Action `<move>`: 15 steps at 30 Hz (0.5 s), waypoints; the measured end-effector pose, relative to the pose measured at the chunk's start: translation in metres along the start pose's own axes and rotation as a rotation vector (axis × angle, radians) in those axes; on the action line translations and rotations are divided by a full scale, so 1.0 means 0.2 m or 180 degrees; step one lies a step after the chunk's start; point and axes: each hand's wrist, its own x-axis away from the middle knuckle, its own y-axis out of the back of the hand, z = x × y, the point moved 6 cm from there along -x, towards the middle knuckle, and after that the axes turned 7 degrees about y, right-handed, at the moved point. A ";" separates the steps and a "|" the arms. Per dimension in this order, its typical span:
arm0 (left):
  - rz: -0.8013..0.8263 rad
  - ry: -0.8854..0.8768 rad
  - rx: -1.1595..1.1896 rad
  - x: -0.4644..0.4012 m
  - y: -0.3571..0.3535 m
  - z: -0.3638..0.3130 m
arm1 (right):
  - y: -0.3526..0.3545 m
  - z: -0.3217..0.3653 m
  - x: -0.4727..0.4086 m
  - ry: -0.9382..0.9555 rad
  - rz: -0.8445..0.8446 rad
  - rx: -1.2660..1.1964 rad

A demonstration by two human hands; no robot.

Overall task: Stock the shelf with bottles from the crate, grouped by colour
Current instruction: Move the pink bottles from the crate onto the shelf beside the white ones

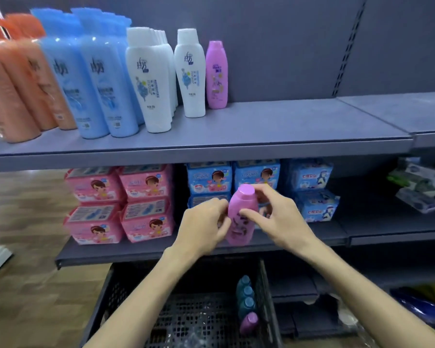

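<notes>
A pink-purple bottle (241, 217) is held upright in front of the lower shelf, below the top shelf (261, 136). My left hand (204, 227) grips its left side and my right hand (274, 214) grips its right side, thumb across the label. On the top shelf stand orange bottles (18, 84), blue bottles (91, 81), white bottles (151, 79) and one pink-purple bottle (216, 75) at the right end of the row. The black crate (126, 297) below holds teal bottles (245, 295) and one more pink-purple bottle (249, 322).
Pink packs (121, 204) and blue packs (261, 177) fill the lower shelf behind my hands. The right part of the top shelf is bare grey metal. Wooden floor (23, 222) lies to the left; other goods (422, 187) sit at far right.
</notes>
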 end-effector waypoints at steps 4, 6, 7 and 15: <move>-0.0263 -0.0286 -0.0132 -0.23 0.23 -0.13 | 0.23 0.19 -0.18 0.0414 -0.0205 0.0237; -0.0459 -0.0462 -0.0168 -0.34 0.36 -0.20 | 0.34 0.26 -0.28 0.0570 -0.0325 0.0278; -0.0560 -0.0544 -0.0193 -0.40 0.43 -0.23 | 0.39 0.29 -0.33 0.0634 -0.0378 0.0255; -0.0812 -0.0738 -0.0547 -0.74 0.76 -0.35 | 0.73 0.56 -0.74 0.1161 -0.0670 0.0313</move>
